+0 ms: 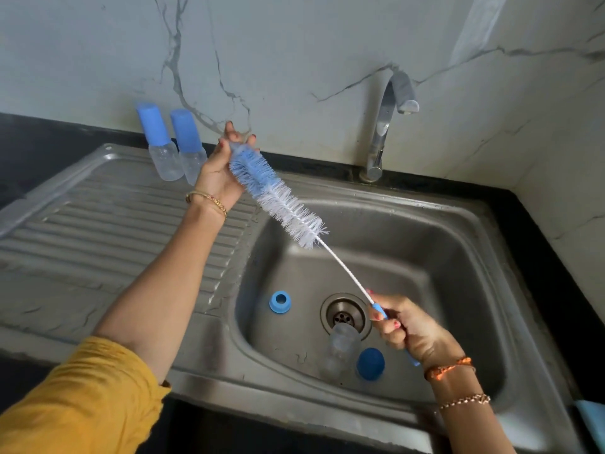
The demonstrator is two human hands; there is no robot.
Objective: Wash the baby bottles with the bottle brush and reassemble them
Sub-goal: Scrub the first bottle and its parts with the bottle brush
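A long bottle brush (pixel 278 198) with blue and white bristles stretches diagonally over the sink basin (pixel 442 257). My right hand (pixel 409 329) grips its blue handle low on the right. My left hand (pixel 219 172) holds the bristle tip, its fingers lightly curled around it. In the basin lie a clear bottle body (pixel 339 350) on its side, a blue cap (pixel 370 363) beside it, and a blue collar ring (pixel 280 302) left of the drain (pixel 347 314). Two assembled bottles with blue caps (pixel 162 144) (pixel 190 147) stand at the back of the drainboard.
The steel tap (pixel 386 126) rises behind the basin with no water running. The ribbed drainboard (pixel 114 224) spreads to the left. A marble wall backs the black counter. A pale blue object (pixel 592 417) shows at the right edge.
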